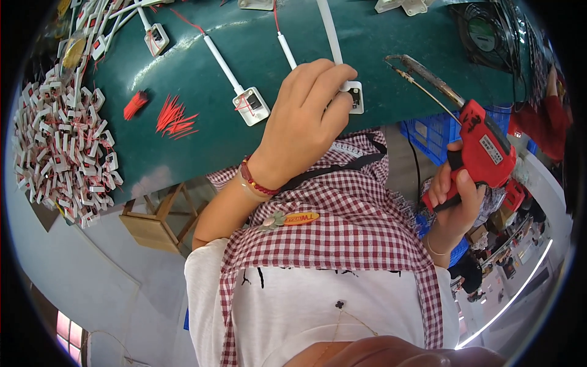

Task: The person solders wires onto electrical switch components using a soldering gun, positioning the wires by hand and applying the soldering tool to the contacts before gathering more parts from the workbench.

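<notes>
My left hand lies over the near edge of the green table, fingers closed around a small white plastic housing with dark parts and screws inside. A white tube runs up from that housing, away from me. My right hand grips a red soldering gun by its handle. Its metal tip points left toward the housing, apart from it. Left of my left hand is another open white housing with red wires and a white tube.
A big heap of white housings fills the table's left end. Loose short red wires and a red wire bundle lie nearby. Black coiled cable sits at the far right. Below the edge are a blue crate and a wooden stool.
</notes>
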Demonstrator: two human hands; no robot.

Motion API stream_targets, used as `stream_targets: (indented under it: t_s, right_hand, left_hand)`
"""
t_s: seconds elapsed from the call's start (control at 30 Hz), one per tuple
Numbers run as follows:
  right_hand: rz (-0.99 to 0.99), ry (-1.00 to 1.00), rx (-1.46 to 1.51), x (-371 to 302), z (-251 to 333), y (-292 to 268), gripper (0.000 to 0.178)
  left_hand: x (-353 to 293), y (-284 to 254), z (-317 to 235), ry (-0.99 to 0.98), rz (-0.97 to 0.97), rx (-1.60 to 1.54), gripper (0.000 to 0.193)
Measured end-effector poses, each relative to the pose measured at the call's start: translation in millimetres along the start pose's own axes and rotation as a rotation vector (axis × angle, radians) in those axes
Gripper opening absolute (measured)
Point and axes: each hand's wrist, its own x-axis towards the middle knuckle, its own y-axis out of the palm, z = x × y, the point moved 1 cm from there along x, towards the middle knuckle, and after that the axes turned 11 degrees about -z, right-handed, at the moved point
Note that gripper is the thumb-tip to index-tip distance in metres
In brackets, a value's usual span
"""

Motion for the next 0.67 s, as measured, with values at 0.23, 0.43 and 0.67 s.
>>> stream_targets:
  t_s: [0.23,0.43,0.67]
  right_hand:
    - [0.023,-0.004,0.030,2.0,-0.5,-4.7,0.046]
    - [0.040,0.032,0.046,5.4,-5.4,-5.0,0.047]
    - [0.160,0.077,0.155,20.3,-15.9,-24.0,0.051]
  left_hand:
    - [1.8,-2.3,-9.1,0.086,-0.129,0.020,0.014]
    - [-6.3,2.7,-3.2,-0.155,0.053,0.027,0.014]
    - [-8.2,-18.4,-0.9,-0.314,0.044,-0.029,0.021]
